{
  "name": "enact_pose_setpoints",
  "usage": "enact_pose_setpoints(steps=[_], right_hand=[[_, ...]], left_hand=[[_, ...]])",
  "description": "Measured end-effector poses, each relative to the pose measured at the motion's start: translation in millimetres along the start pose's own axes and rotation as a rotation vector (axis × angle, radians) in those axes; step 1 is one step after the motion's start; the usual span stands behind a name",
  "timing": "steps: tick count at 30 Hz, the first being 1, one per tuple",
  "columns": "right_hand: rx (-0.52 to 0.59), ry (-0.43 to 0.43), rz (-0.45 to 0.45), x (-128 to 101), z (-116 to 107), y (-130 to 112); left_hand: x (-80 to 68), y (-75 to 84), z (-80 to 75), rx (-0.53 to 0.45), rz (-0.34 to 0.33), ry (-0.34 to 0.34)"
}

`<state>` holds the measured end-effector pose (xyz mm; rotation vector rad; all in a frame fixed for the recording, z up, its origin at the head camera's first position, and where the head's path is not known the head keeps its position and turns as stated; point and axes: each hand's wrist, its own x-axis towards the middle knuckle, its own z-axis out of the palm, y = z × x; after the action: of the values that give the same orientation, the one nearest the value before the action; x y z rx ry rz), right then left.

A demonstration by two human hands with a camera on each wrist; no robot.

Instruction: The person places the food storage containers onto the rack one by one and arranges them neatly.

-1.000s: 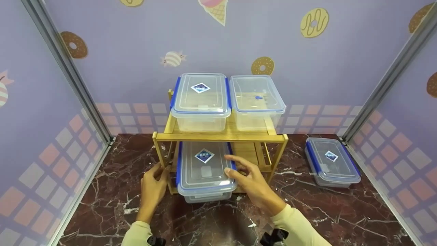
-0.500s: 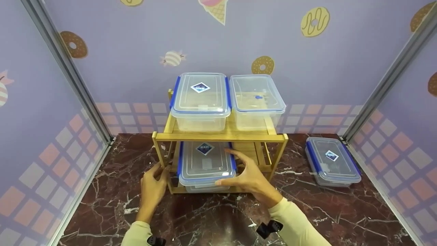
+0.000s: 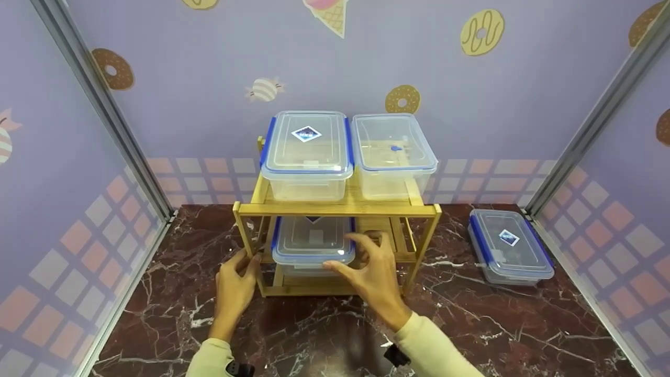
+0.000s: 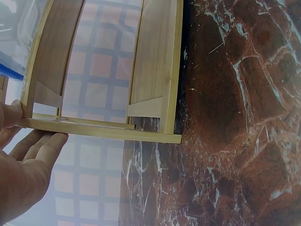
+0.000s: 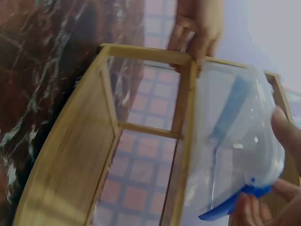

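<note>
A bamboo two-tier shelf [image 3: 340, 210] stands at the middle of the marble table [image 3: 471, 324]. On its lower tier lies a clear container with a blue-clipped lid [image 3: 311, 242], most of it under the top board. My right hand [image 3: 361, 259] holds this container's front right corner, thumb on the front edge and fingers along the side. The right wrist view shows the same container [image 5: 230, 141] with my fingers [image 5: 284, 129] round its end. My left hand [image 3: 238, 269] grips the shelf's front left post, also seen in the left wrist view [image 4: 28, 136] on the frame [image 4: 155, 70].
Two more clear containers sit side by side on the top tier, one with blue clips [image 3: 308, 152] and one plain [image 3: 392, 152]. Another clipped container [image 3: 507, 246] lies on the table at the right, near the wall post. Purple walls enclose the table on three sides.
The lower container has slid back from overhanging the shelf's front to lying mostly under the top board, with my right hand following it. The left hand has stayed on the post.
</note>
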<state>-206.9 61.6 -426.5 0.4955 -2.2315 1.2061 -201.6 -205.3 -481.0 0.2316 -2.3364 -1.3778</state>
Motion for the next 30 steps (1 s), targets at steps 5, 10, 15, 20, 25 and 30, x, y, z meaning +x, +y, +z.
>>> enact_pose_setpoints(steps=[5,10,15,20,25,30], right_hand=[[-0.053,0.144,-0.288,-5.6,12.2,2.0],[-0.161,0.195,-0.513,-7.7,21.9,4.2],[-0.244,0.162,-0.556,-13.7,30.3,6.3],[-0.310,0.073,-0.515,-19.7,37.5,7.3],[-0.341,0.017,-0.487,-22.9,43.3,7.9],[-0.366,-0.033,-0.462,-23.4,44.7,7.2]], left_hand=[[-0.4,-0.8,0.2,0.013,-0.006,0.003],[-0.2,0.0,0.4,0.026,0.006,0.025],[0.0,0.6,0.2,0.029,0.004,0.038],[0.2,0.8,0.4,0.025,-0.001,0.039],[-0.7,0.9,0.1,0.040,-0.005,0.034],[0.2,-0.3,0.3,0.018,0.017,0.006]])
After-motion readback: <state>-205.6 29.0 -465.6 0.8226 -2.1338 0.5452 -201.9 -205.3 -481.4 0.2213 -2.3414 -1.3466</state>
